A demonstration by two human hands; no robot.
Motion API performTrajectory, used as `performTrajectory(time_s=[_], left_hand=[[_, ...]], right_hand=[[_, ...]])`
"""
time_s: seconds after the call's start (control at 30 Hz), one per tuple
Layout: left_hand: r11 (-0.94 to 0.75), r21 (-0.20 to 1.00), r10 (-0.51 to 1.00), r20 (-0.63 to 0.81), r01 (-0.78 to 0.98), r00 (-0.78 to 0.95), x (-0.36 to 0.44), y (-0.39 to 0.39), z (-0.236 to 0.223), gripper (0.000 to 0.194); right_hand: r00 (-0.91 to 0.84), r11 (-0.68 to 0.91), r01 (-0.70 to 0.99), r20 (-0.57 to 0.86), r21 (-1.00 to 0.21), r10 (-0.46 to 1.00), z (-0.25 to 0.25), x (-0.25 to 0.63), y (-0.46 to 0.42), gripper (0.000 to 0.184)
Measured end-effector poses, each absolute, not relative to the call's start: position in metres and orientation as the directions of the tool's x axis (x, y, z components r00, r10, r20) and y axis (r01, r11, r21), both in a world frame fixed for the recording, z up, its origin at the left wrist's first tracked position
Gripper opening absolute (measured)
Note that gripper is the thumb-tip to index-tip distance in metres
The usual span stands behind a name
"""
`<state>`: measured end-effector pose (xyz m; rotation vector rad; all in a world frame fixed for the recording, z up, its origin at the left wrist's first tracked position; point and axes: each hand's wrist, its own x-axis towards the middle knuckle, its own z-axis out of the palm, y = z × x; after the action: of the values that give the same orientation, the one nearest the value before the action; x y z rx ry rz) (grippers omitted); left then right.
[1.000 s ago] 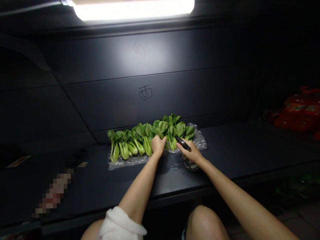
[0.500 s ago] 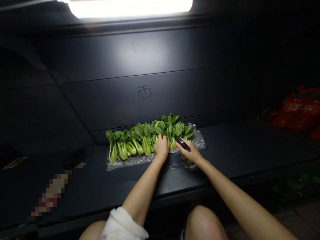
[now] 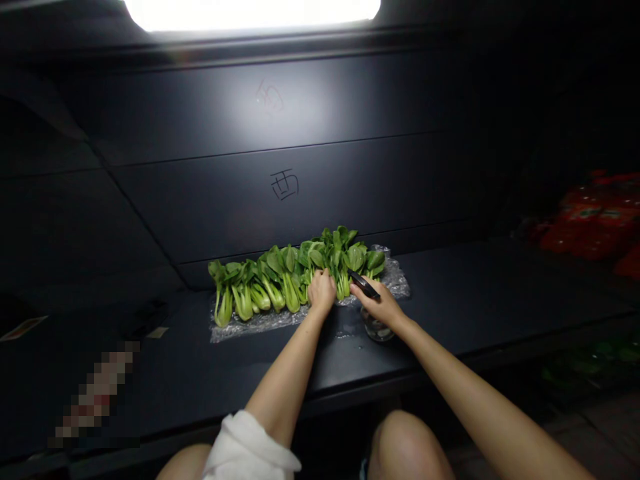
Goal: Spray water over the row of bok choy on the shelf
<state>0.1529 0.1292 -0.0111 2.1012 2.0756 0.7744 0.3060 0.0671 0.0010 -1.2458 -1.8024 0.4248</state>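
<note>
Several green bok choy (image 3: 270,283) lie side by side in a row, leaves toward the back panel and pale stems toward me. Under them is a sheet of clear bubble wrap (image 3: 235,332). My left hand (image 3: 323,291) is closed around the stems of a bok choy right of the row's middle; the fingertips are partly hidden. Close beside it, my right hand (image 3: 384,305) grips a clear spray bottle (image 3: 364,285) by its black trigger head, which points toward the leaves. The bottle's clear body shows below the hand.
The dark shelf (image 3: 465,293) has a few water drops in front of the wrap. Red-orange packages (image 3: 590,217) stand at the far right, with dim green items (image 3: 595,360) lower down. A small card (image 3: 158,333) lies on the left. A bright lamp (image 3: 255,13) hangs overhead.
The view has shifted slightly, so the shelf things sit a little further left. Both hands keep nearly the same place and grip.
</note>
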Motion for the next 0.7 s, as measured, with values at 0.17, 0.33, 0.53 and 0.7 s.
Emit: performTrajectory(time_s=[0.17, 0.33, 0.53, 0.7], left_hand=[[-0.165, 0.522, 0.948, 0.318, 0.837, -0.012, 0.139, 0.130, -0.012, 0.033], [-0.141, 0.416, 0.952, 0.305, 0.898, 0.008, 0.141, 0.124, -0.011, 0.024], [-0.064, 0.273, 0.976, 0.220, 0.960, 0.002, 0.162, 0.114, -0.009, 0.041], [-0.040, 0.240, 0.987, 0.159, 0.970, 0.002, 0.165, 0.112, -0.003, 0.039]], right_hand=[[-0.090, 0.421, 0.571, 0.456, -0.705, 0.885, 0.001, 0.308, 0.067, 0.027], [-0.085, 0.426, 0.615, 0.481, -0.663, 0.872, 0.005, 0.311, 0.064, 0.027], [-0.066, 0.416, 0.640, 0.493, -0.646, 0.867, 0.006, 0.316, 0.063, 0.027], [-0.056, 0.397, 0.639, 0.475, -0.659, 0.878, 0.004, 0.317, 0.064, 0.028]])
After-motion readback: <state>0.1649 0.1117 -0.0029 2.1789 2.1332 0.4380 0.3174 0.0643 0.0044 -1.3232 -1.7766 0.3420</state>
